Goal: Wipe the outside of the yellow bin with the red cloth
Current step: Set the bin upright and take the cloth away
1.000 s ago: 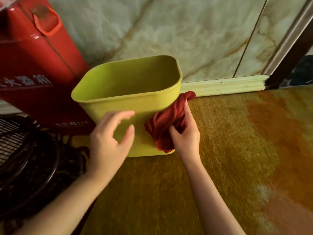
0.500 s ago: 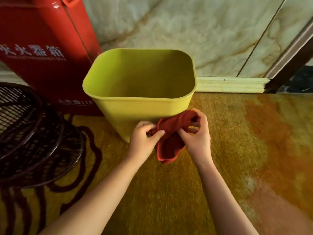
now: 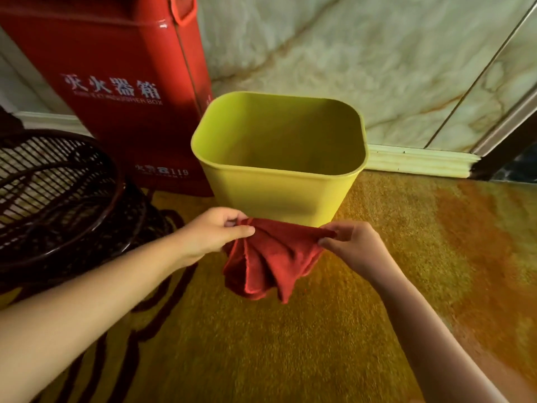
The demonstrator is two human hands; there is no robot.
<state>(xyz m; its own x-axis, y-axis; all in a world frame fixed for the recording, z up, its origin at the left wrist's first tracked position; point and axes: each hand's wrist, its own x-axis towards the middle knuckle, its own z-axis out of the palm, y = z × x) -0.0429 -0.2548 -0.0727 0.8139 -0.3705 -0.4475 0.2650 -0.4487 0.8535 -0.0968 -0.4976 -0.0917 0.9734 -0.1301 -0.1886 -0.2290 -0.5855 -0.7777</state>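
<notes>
The yellow bin (image 3: 276,196) stands upright and empty on the carpet near the wall. Just in front of its lower wall hangs the red cloth (image 3: 270,257), stretched between both hands and drooping in folds. My left hand (image 3: 212,235) pinches the cloth's left upper edge. My right hand (image 3: 351,245) pinches its right upper corner. The cloth is held a little off the bin's front; whether it touches the bin I cannot tell.
A red fire extinguisher box (image 3: 122,82) stands against the wall, close to the bin's left side. A dark wicker stool (image 3: 55,193) sits at the left. Yellow-orange carpet (image 3: 377,286) covers the floor, with a marble wall and skirting (image 3: 418,159) behind.
The cloth came off the bin's side; my left hand took hold of it and both hands have pulled it apart, spreading it in front of the bin. The view has shifted.
</notes>
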